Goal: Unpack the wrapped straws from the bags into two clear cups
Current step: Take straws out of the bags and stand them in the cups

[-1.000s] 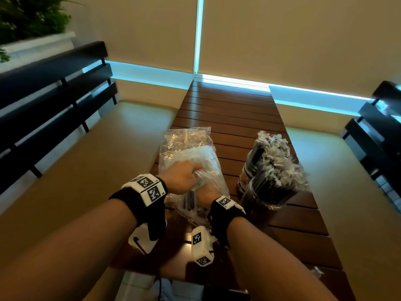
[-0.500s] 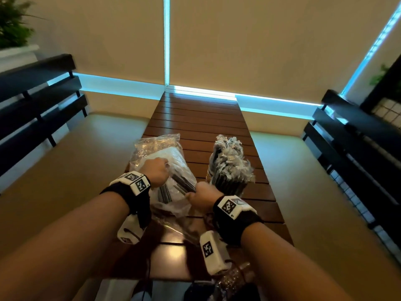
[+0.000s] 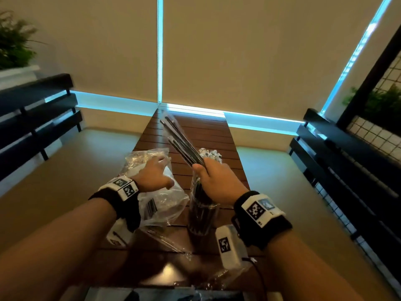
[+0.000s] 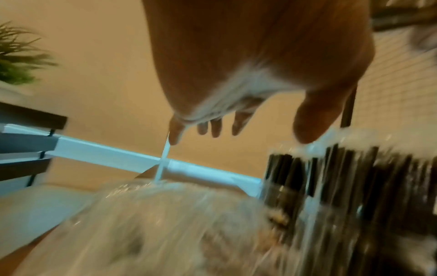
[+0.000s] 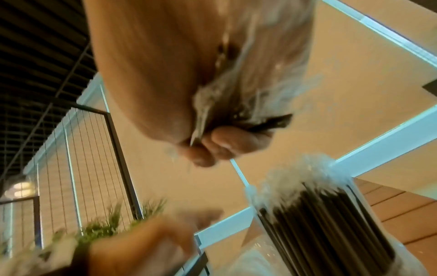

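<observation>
Empty wrapping (image 3: 219, 279): lying crumpled at the near edge of the desk (image 3: 195, 131), suggesting one bag already emptied, as a judgement.
Bag (image 3: 160, 198): lying open on the near-left part of the desk, looking mostly slack; straws left inside not being clearly visible.
Left hand (image 3: 154, 177): resting on the bag with fingers spread and relaxed, gripping nothing.
Cup (image 3: 201, 216): standing just right of the bag, packed with dark wrapped straws, pale wrapper ends sticking up; second cup hiding behind it, so not being confirmable.
Right hand (image 3: 217, 181): curling tightly round a handful of straws (image 3: 182, 140), holding them above the cup, tilting up toward the far left.
Straws' look: thin, dark, each sheathed in clear crinkly film.
Progress: seeming well advanced; remaining: dropping this handful into a cup, then clearing whatever the bag is holding.
</observation>
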`<state>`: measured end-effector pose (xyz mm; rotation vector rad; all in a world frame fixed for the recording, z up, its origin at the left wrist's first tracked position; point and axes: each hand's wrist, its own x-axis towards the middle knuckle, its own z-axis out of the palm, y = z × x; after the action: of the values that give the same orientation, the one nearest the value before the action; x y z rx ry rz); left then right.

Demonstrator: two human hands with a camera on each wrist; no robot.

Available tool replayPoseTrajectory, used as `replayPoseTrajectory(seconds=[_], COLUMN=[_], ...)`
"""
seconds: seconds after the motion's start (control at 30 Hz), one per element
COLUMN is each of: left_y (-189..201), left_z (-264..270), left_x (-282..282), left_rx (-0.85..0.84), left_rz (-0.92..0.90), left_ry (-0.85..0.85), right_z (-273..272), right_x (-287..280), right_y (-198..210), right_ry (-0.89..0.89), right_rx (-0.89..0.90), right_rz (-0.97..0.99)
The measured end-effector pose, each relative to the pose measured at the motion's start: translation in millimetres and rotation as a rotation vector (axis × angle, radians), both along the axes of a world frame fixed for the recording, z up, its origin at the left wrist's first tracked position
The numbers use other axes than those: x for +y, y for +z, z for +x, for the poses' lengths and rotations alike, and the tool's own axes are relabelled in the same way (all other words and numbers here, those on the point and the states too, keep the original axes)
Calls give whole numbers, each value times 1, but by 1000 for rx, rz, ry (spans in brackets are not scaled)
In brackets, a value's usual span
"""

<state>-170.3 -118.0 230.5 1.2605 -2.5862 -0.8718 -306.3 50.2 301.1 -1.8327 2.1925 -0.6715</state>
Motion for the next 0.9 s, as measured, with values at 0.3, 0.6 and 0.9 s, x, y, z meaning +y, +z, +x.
replayPoseTrajectory(seconds=[0.3,0.6,0.9], left_y=[113,154,150], left_z=[-20,-31,-41], left_x=[56,82,71], left_rx=[1180,1228,1096], left_rz=[760,151,-69], left_ry=[133,-81,112], right_z=[34,17,-6], right_x=[-32,-44,-33], right_y=[-23,0,35], right_ry=[6,-68,-71], right_rx=[-76,-400,-604], right_rz=[-244,39,-155])
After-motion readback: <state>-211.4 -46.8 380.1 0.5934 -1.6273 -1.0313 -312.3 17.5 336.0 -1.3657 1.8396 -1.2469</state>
